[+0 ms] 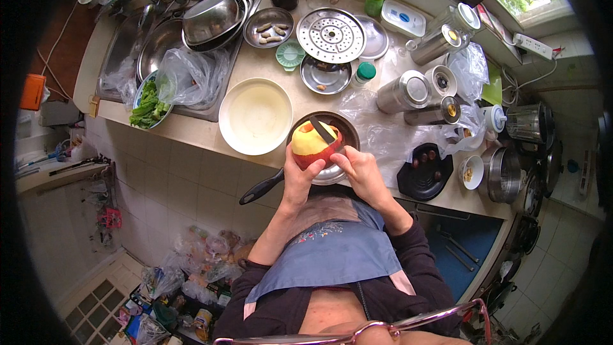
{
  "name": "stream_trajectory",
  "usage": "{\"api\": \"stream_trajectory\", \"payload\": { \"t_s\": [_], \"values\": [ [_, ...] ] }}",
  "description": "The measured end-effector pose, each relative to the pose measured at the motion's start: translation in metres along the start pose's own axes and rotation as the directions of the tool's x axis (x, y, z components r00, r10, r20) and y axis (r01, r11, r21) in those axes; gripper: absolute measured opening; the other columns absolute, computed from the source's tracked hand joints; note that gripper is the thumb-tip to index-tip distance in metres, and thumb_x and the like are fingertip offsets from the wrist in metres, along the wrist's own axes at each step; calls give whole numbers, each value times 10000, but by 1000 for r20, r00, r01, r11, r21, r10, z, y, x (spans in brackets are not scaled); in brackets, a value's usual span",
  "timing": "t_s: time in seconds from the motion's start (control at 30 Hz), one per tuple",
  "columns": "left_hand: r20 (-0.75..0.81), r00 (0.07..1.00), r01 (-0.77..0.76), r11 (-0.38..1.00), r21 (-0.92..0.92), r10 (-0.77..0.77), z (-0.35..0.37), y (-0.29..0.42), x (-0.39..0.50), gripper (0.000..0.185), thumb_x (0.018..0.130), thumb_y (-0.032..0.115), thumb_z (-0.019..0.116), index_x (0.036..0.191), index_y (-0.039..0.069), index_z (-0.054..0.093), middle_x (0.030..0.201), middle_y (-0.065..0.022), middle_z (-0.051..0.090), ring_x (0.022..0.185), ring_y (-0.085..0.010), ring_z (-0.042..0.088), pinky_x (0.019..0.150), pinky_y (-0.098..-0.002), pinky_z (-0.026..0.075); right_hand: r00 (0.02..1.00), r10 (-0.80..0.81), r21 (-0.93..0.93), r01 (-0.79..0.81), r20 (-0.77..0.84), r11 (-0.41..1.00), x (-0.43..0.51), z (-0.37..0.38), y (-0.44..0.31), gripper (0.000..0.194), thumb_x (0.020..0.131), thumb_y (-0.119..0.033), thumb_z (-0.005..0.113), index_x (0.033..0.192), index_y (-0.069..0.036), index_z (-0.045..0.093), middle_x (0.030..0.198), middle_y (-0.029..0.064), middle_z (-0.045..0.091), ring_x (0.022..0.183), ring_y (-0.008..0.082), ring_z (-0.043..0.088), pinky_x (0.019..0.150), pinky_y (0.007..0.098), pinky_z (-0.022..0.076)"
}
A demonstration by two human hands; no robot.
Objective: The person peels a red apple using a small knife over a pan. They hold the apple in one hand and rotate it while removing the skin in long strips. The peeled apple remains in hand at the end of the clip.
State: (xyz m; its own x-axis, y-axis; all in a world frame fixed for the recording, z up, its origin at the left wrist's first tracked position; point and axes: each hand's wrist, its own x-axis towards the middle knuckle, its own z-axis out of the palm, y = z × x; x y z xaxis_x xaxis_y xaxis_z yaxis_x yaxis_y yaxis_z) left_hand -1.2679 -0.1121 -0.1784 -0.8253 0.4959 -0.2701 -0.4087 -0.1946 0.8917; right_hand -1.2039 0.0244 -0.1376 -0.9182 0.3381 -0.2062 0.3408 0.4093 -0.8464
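Note:
A half-peeled apple [306, 143] shows pale yellow flesh on top and red skin around its lower part. My left hand [299, 182] cups it from below and the left. In my right hand [365, 175] is a knife with a dark blade [323, 130], which lies across the upper right of the fruit; its handle is mostly hidden by the fingers. Directly beneath the apple is a dark frying pan with a black handle [262, 187] that juts out past the counter edge. Left of the pan stands a wide white bowl [256, 116] with a pale inside.
Leafy greens [149, 105] fill a bowl by the sink [115, 64]. Behind are a steel plate of peanuts [269, 28], a perforated steamer tray [331, 35] and a green-capped jar [365, 73]. Steel canisters [406, 91] and a black tray [425, 172] stand to the right.

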Motion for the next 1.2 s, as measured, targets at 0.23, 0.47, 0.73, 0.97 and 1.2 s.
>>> {"api": "stream_trajectory", "payload": {
  "t_s": [0.23, 0.47, 0.73, 0.97, 1.2],
  "values": [
    [-15, 1000, 20, 999, -44, -21, 3, -2, -1, 686, 704, 195, 698, 1246, 8, 323, 1188, -101, 452, 1096, -181, 454, 950, -314, 367, 997, -53, -72, 49, -55, 996, -2, 3, -1, 329, 863, -283, 539, 720, 7, 475, 642, 239, 516, 634, 413, 534, 514, 438, 401],
    [178, 979, 174, 862, -476, -100, -16, 3, 0, 840, 686, 400, 718, 1294, 16, 284, 1295, -100, 384, 1206, -201, 384, 1018, -353, 308, 1000, 0, 135, 2, -17, 991, -7, 3, 2, 338, 874, -289, 529, 750, 22, 483, 645, 236, 511, 604, 391, 523, 516, 395, 409],
    [262, 958, 197, 930, -311, -115, -25, -6, -2, 902, 622, 433, 770, 1273, -17, 336, 1227, -89, 469, 1135, -194, 458, 977, -327, 349, 992, 85, 180, -101, 93, 978, -4, -2, 5, 386, 875, -333, 534, 774, 39, 525, 618, 210, 473, 553, 214, 455, 544, 354, 408],
    [236, 967, 156, 955, -251, -96, -22, -2, -1, 921, 634, 469, 750, 1279, -22, 314, 1232, -108, 449, 1125, -201, 470, 962, -337, 388, 988, 71, 207, -98, 134, 973, -2, -4, 7, 372, 887, -309, 514, 760, 40, 523, 608, 201, 457, 540, 217, 431, 533, 349, 402],
    [213, 974, 124, 962, -244, -71, -16, 2, 0, 905, 665, 480, 721, 1288, -23, 300, 1246, -109, 440, 1130, -194, 466, 962, -328, 385, 996, 16, 126, -26, 83, 992, -2, -7, -1, 320, 893, -272, 490, 805, 33, 531, 690, 251, 513, 627, 403, 490, 553, 376, 418]
  ]
}}
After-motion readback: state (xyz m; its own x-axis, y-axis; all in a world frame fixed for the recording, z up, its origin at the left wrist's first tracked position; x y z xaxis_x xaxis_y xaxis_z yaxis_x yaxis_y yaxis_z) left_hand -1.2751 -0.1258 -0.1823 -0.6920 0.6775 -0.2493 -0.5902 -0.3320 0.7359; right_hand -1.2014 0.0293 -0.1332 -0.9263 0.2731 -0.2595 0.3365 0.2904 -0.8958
